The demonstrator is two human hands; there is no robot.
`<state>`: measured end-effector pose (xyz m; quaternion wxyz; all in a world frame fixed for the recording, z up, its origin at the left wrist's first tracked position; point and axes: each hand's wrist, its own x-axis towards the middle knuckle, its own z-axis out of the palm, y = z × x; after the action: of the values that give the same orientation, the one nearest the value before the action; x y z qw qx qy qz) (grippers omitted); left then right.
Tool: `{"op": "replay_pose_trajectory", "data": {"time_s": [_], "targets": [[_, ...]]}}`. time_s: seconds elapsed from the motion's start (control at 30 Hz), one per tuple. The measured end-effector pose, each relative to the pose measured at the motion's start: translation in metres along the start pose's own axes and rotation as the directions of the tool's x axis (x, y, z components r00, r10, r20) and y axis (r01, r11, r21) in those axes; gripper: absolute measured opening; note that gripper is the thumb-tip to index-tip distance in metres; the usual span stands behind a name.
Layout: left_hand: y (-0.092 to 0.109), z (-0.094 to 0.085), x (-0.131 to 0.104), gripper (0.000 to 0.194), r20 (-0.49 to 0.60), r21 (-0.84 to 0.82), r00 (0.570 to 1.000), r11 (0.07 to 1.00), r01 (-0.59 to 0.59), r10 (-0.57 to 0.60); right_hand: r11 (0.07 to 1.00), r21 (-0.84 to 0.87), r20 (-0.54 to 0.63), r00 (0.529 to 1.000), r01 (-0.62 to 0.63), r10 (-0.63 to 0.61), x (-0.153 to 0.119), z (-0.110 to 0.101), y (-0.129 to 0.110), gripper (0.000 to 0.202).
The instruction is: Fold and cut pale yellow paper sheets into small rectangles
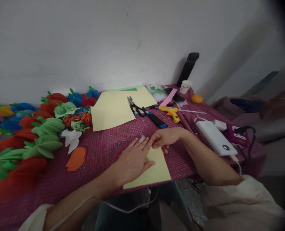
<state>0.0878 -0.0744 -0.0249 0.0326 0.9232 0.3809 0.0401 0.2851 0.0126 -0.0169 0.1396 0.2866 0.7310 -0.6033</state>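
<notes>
Left hand (132, 161): palm down, fingers extended and nearly together, lying flat over the small pale-yellow sheet (154, 170). The sheet lies at the near edge of the checked tablecloth (104, 147). Right hand (165, 138): fingers bent, at the sheet's far end, meeting the left fingertips; whether it pinches anything cannot be told. A small clear piece (142, 139) shows at the left fingertips.

Beyond the hands: large pale-yellow sheet (111, 109), with open-bladed scissors (132, 105) partly on it; black-handled cutter (156, 121) just beside the scissors; yellow glue gun (172, 114) to its right, near a pink strip (168, 97).

Right side: white power bank (214, 136) beside a purple power strip (237, 136); paper cup (185, 87) and orange fruit (196, 98) farther back.

Left side: orange cut piece (77, 158), white scrap (71, 140), coloured scraps (78, 118) and rows of multicoloured soft shapes (45, 146).
</notes>
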Motion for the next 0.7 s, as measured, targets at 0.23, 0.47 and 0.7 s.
{"op": "replay_pose_trajectory", "data": {"time_s": [0.23,0.47,0.7], "targets": [[-0.015,-0.009,-0.002,0.046,0.021,0.028,1.000,1.000,-0.005,0.004,0.999,-0.033,0.074,0.997,-0.005,0.007,-0.006,0.003,0.002,0.027],[-0.025,0.020,-0.015,0.060,0.088,0.045,0.996,0.999,-0.029,0.025,1.000,-0.023,0.108,0.994,-0.006,0.008,0.002,0.007,0.004,0.029],[-0.048,0.011,-0.050,0.070,-0.140,0.243,0.922,0.891,0.385,-0.361,1.000,-0.029,0.073,0.997,0.002,0.000,-0.003,0.004,0.001,0.031]]}}
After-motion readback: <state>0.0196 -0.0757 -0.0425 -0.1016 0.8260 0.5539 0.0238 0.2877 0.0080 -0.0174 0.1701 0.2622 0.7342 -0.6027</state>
